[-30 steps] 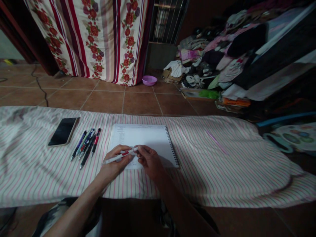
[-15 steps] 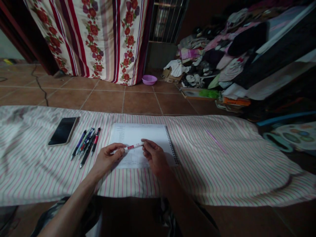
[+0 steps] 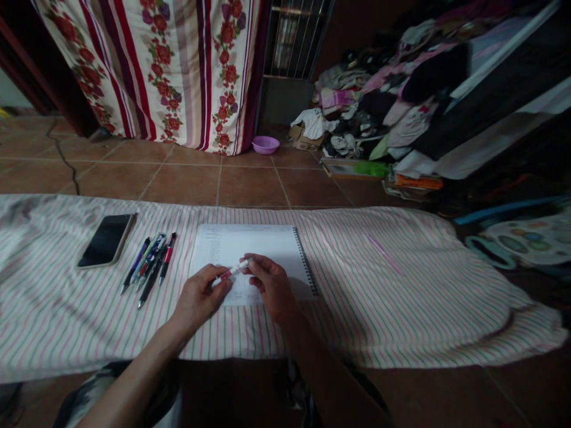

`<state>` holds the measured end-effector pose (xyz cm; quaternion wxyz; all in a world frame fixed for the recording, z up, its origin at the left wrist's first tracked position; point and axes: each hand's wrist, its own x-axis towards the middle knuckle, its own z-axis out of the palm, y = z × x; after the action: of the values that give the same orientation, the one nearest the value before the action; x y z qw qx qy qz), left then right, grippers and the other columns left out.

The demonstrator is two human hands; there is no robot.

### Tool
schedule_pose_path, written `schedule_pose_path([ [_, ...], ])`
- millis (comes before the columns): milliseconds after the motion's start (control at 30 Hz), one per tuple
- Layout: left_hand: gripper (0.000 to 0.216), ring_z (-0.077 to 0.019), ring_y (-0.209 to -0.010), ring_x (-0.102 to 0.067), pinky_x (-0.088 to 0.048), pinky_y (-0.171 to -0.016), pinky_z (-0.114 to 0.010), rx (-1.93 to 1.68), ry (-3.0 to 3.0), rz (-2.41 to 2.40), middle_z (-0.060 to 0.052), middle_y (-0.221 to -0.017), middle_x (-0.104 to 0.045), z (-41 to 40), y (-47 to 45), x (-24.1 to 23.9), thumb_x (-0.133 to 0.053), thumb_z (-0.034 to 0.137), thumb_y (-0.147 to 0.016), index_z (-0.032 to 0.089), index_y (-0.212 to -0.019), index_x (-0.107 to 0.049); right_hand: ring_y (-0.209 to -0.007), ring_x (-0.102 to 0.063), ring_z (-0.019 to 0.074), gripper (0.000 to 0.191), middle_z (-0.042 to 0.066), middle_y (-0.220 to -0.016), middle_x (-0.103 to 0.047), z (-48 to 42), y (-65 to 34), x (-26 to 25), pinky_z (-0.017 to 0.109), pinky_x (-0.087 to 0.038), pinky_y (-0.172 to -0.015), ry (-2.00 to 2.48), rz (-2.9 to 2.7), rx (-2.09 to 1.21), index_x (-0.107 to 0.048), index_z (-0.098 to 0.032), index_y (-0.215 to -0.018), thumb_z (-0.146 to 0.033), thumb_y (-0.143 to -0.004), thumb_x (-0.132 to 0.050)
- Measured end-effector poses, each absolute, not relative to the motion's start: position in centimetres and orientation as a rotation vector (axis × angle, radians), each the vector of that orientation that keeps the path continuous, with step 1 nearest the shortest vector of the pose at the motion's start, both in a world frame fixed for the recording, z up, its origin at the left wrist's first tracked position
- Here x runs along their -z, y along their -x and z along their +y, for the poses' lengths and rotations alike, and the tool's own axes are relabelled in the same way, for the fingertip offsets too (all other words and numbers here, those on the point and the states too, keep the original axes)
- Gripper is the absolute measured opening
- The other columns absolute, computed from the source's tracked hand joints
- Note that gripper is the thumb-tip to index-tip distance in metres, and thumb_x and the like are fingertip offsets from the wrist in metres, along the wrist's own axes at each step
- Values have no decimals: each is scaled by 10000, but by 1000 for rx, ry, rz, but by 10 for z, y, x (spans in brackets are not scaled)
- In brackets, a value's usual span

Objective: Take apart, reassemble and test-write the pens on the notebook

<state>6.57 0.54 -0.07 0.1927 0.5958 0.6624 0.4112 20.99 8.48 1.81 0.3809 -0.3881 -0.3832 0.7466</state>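
A white marker with a red label (image 3: 233, 271) is held between my two hands, above an open spiral notebook (image 3: 263, 241). My left hand (image 3: 200, 295) pinches its left end between thumb and fingers. At the other end, the fingertips of my right hand (image 3: 270, 284) are closed around the tip. The marker tilts up toward the right. Faint printed or written lines show on the left part of the notebook page, and its black spiral runs down the right side.
Left of the notebook lie several pens (image 3: 151, 264) in a bunch and a phone (image 3: 107, 239). A pink stick-like pen (image 3: 384, 254) rests on the striped cloth (image 3: 428, 297) to the right. Beyond are a purple basin (image 3: 266, 144), a floral curtain (image 3: 187, 77) and piled clothes (image 3: 375, 101).
Both hands have come slightly closer together, and the marker is tilted more steeply. More of its left part is covered by my left fingers. The whole view has shifted a little.
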Motion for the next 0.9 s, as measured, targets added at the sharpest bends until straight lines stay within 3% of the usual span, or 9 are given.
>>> schedule_pose_path([
  [500,306,-133,-721,-599,-491,-641,-243,-967,-2040,2070,-46,-832,-616,1,-69,-1,-368,299,-906,170,-1100,-566,-662,-579,95,245,27,-781,-688,84,-207,-13,193,-426,-563,1011,-936,-1891,-721,-194,-768,-354,-584,-748],
  [900,338,-133,-635,-597,-464,-555,-236,-882,-2106,2142,-31,-750,-602,1,-74,-4,-316,306,-919,154,-1038,-593,-627,-524,98,205,9,-658,-648,84,-210,-9,210,-384,-557,1071,-1066,-1781,-743,-216,-771,-369,-644,-694],
])
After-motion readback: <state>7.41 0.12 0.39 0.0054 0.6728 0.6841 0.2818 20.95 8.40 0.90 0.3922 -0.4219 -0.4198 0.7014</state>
